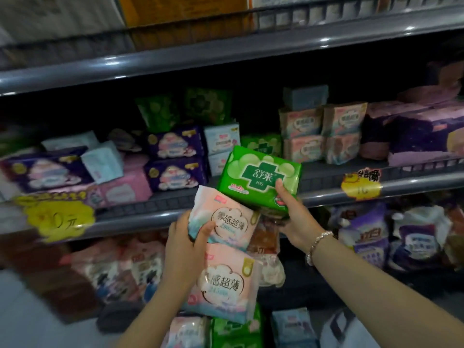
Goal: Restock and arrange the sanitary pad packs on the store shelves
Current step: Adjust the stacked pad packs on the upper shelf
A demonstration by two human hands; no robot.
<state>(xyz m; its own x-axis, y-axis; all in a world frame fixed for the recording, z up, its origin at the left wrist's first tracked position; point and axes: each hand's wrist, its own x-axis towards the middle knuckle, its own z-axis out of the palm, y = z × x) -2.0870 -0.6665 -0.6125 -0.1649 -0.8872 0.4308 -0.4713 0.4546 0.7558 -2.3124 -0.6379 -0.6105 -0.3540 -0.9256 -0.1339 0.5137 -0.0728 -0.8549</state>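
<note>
The right hand grips a green pack from below, thumb on its front, just in front of the middle shelf. The left hand holds a pink pack below that shelf's edge, touching the green one. A second pink pack sits directly under it.

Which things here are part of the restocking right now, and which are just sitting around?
In play: green pack in right hand; pink pack in left hand; second pink pack beneath.

Just there: yellow price tags, purple packs, bracelet.
</note>
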